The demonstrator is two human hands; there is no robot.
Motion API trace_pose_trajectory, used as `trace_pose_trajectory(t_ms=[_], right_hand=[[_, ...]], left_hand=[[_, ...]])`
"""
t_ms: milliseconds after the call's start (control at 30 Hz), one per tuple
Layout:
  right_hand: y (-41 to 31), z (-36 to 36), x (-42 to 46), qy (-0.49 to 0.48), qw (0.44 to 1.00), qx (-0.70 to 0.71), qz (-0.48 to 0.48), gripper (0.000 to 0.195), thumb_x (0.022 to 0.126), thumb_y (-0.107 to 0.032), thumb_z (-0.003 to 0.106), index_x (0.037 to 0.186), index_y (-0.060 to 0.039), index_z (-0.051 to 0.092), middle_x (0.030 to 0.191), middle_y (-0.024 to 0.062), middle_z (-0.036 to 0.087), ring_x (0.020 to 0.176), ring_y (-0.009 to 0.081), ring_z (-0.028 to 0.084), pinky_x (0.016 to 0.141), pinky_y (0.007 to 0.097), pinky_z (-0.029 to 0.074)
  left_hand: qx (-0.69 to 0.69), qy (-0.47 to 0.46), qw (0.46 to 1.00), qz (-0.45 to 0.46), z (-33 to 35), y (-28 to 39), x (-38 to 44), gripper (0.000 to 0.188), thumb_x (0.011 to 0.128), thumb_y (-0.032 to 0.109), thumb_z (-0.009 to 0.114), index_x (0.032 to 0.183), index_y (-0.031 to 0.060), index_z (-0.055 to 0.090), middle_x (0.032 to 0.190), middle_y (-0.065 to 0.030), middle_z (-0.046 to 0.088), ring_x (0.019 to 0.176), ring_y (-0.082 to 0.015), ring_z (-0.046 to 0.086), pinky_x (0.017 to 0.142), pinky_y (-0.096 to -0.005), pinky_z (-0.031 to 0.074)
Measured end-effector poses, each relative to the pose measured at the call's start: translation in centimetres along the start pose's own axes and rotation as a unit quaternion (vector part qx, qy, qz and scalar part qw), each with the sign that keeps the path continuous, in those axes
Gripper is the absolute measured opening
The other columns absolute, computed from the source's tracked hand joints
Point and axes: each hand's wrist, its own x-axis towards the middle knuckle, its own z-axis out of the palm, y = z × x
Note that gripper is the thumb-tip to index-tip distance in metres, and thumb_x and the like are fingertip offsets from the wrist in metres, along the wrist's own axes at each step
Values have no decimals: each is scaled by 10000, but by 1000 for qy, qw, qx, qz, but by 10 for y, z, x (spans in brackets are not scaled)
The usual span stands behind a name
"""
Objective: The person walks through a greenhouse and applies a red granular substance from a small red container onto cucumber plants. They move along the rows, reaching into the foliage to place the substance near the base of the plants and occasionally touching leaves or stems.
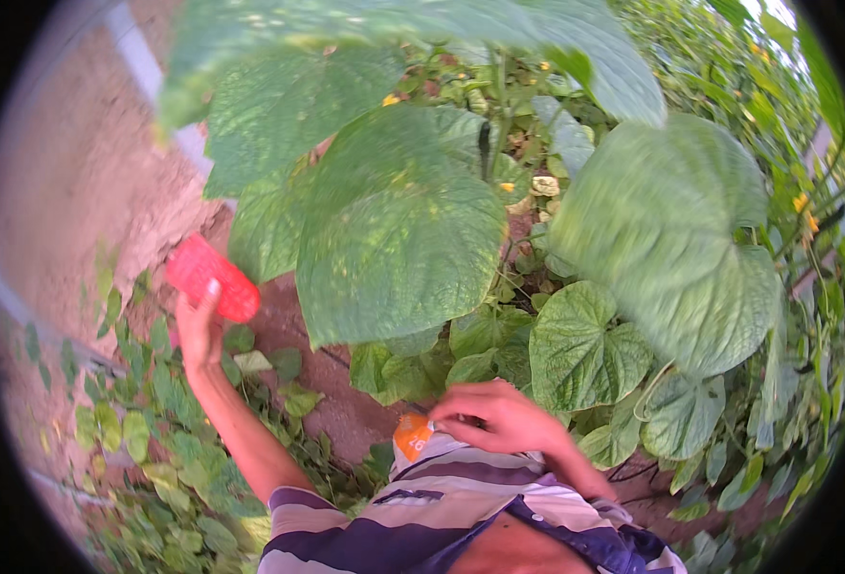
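My left hand (201, 326) holds a red object (212, 278), rounded at one end, at the left beside the broad green leaves; its thumb lies on the red surface. Near my waist, my right hand (491, 418) has its fingertips at the edge of an orange piece (413, 435) bearing printed figures. Whether it grips that piece cannot be told. Large vine leaves, probably cucumber (401, 229), fill the middle above both hands. A dark, thin thing (485, 149) hangs by the stem behind them.
Another large leaf (666, 244) spreads at the right, and dense vines with yellow flowers (803, 208) stand beyond it. Low leafy plants (193, 459) grow at the lower left. Bare soil (71, 165) and a pale strip (135, 50) lie at the upper left.
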Motion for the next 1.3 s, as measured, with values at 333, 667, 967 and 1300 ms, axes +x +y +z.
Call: trace_pose_trajectory(t_ms=[333,667,967,1300], right_hand=[[118,60,93,127,970,-208,7,173,867,13,641,1032,-30,675,982,143,669,818,311,677,694,390,555],[123,-60,276,617,779,-73,-80,190,973,-105,603,1128,-2,644,921,72,685,747,180,640,662,336,497],[70,-188,368,642,542,-541,31,319,1014,-297,573,1184,-56,694,1088,206,719,1040,404,664,933,469,487],[107,-243,364,487,744,-457,1,345,1034,-312,583,1133,-3,702,1088,110,724,1004,190,650,906,368,484]], left_hand=[[-47,75,994,-59,-13,-119,-101,395,873,113,799,1223,18,643,1150,-68,713,1021,-164,666,939,-356,522],[-61,31,993,-100,-81,-175,-34,592,828,137,840,1338,4,571,1219,-62,657,1119,-180,629,1005,-369,492],[-74,-14,986,-150,-127,-169,-13,470,869,78,807,1284,-4,603,1174,-67,683,1063,-170,653,948,-355,528],[-45,-1,985,-165,-134,-180,-26,528,877,73,797,1350,-12,576,1209,-65,672,1102,-165,642,974,-359,516]])
